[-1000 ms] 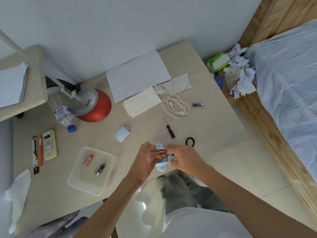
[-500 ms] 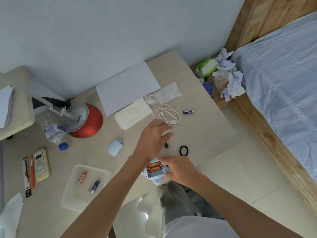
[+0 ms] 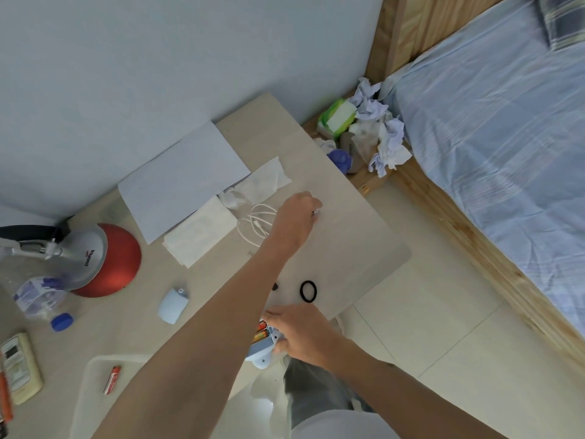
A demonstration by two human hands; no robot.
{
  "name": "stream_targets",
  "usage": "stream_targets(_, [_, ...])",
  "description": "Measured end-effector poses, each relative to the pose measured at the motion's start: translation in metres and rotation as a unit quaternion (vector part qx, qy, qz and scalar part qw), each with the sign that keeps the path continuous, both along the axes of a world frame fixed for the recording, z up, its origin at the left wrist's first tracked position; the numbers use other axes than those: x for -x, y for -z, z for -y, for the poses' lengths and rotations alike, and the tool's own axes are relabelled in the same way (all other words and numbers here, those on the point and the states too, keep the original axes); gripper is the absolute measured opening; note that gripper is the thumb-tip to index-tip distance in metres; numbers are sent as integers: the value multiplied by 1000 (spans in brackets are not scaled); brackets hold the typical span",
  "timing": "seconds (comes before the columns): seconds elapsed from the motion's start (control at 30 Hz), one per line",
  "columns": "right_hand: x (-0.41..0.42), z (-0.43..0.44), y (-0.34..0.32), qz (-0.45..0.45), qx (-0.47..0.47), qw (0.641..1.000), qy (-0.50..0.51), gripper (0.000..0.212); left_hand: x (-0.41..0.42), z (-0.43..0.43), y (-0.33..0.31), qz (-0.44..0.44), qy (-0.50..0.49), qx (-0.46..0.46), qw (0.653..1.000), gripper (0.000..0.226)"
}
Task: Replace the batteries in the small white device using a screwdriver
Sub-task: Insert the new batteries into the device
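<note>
left arm reaches far across the table (image 3: 348,236)
left hand (image 3: 294,221) has its fingers curled on one battery (image 3: 315,211); right hand (image 3: 299,335) grips the device (image 3: 262,348) at the near edge, two orange cells (image 3: 261,331) inside; one red cell (image 3: 112,379) in the tray (image 3: 91,370).

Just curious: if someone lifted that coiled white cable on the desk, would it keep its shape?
Probably not: the white cable lies in loose, thin loops, so it likely flops and uncoils. Being so thin, it is probably light.
</note>
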State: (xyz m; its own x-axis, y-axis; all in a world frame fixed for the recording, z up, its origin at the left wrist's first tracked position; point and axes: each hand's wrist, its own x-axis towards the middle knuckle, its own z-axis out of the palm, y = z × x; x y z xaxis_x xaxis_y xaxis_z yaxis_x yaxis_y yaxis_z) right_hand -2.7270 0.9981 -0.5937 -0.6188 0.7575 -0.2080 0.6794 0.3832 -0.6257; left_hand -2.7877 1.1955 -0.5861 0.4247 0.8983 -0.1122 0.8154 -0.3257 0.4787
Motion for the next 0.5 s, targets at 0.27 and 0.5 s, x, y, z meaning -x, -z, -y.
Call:
stream_targets(0.27, [3, 3, 6, 2, -12, 1000, -10, 55, -7, -9, 16, -29, -27, 23, 999, 21])
stream_targets(0.5, [2, 5, 9, 2, -15, 1000, -6, 56, -4, -2, 5, 45, -14, 35, 998, 15])
